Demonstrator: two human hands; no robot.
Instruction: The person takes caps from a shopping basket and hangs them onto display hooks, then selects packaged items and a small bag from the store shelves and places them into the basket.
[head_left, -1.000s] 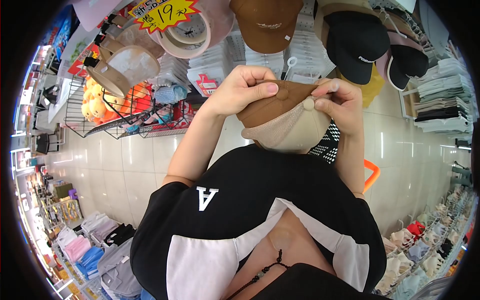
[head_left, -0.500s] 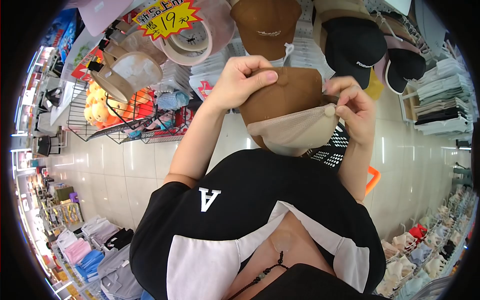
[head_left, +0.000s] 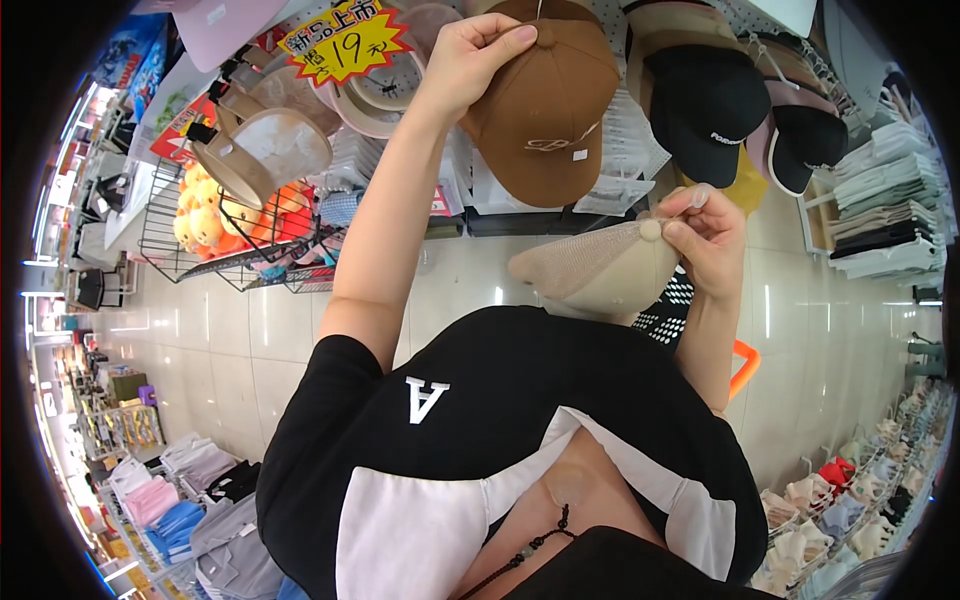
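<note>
My left hand (head_left: 485, 62) is raised to the rack at the top and pinches the crown of a brown cap (head_left: 548, 110) near its top button. The brown cap hangs with its brim down, a small white tag on it. Lower and to the right, my right hand (head_left: 705, 235) pinches a beige cap (head_left: 610, 270) by its top, beside the round button. This beige cap has a mesh panel and hangs in front of my chest, apart from the brown one.
Black caps (head_left: 708, 110) hang at upper right. A yellow price sign (head_left: 347, 45) and visors (head_left: 262, 155) are at upper left, above a wire basket (head_left: 165, 225) of orange plush toys. Folded clothes (head_left: 880, 190) are stacked at right. An orange handle (head_left: 745, 367) shows beside my right arm.
My left hand has moved up with the brown cap to the rack, away from the beige cap. My right hand still holds the beige cap, slightly lower.
</note>
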